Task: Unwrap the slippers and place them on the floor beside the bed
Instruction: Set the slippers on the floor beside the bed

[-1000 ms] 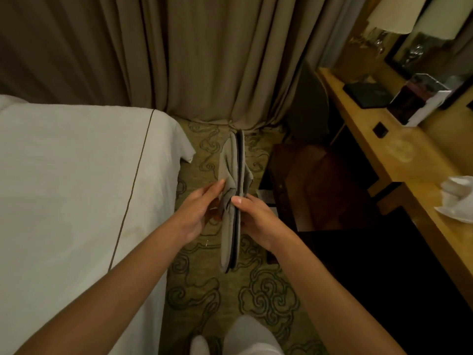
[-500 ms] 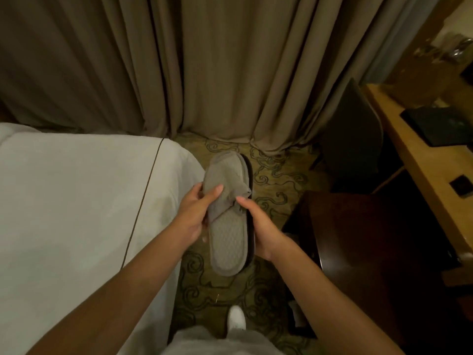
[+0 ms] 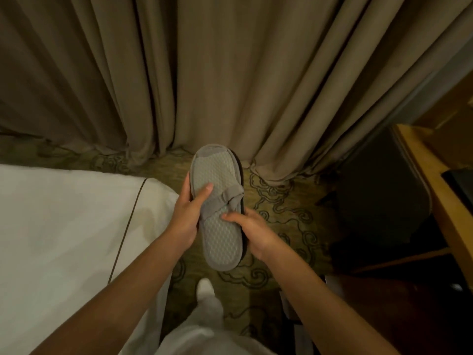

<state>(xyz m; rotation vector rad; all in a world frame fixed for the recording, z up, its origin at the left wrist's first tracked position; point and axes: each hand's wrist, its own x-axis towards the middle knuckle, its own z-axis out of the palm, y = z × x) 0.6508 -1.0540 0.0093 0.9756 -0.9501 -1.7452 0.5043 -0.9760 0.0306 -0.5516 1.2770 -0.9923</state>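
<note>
Your left hand [image 3: 186, 216] grips the slippers [image 3: 218, 208] from one long edge and your right hand [image 3: 252, 230] from the other, both thumbs pressed on the top footbed. The stacked pair runs lengthwise away from you, above carpeted floor [image 3: 279, 213], with the bed [image 3: 64, 226] just left of your left hand.

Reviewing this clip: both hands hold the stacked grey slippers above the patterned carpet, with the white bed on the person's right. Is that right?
Not quite. The head view shows the bed on the person's left, not right. The rest stands: the left hand and right hand hold the stacked grey slippers above the patterned carpet.
</note>
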